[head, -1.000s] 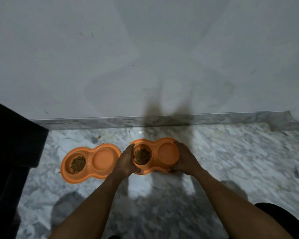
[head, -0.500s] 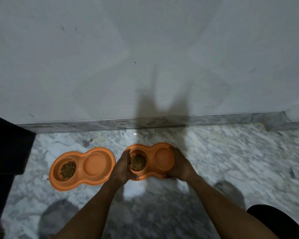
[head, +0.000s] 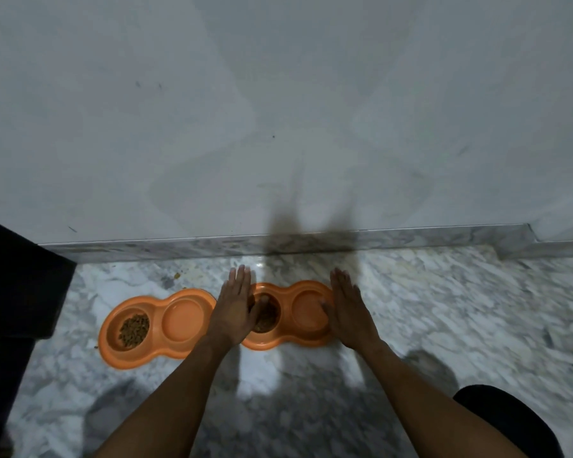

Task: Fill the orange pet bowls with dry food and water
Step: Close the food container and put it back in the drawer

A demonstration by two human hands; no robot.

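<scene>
Hands are shown flat and spread in the head view, where half a second earlier they were wrapped round the ends of the right feeder [head: 290,315]. The left hand [head: 234,305] is held with fingers straight, beside and partly over the feeder's left end; the right hand [head: 348,309] is held likewise at the right end. Neither grip is closed on anything; whether the palms touch the rim cannot be told. The feeder is judged to have been set down on the floor [head: 444,325] and released, so this placing step appears finished.

The right feeder lies near the skirting [head: 179,249], its long axis running left to right, roughly parallel to the wall. Its left well is seen to hold kibble [head: 266,317], partly hidden by the left hand. The right well [head: 308,310] looks glossy, but whether water is in it cannot be told.

A left feeder [head: 156,325] lies just beside it, apart from both hands, with its long axis tilted a little, the right end nearer the wall. Kibble is seen in its left well [head: 133,329]; the other well looks glossy too. A dark object [head: 17,292] stands at the far left.
</scene>
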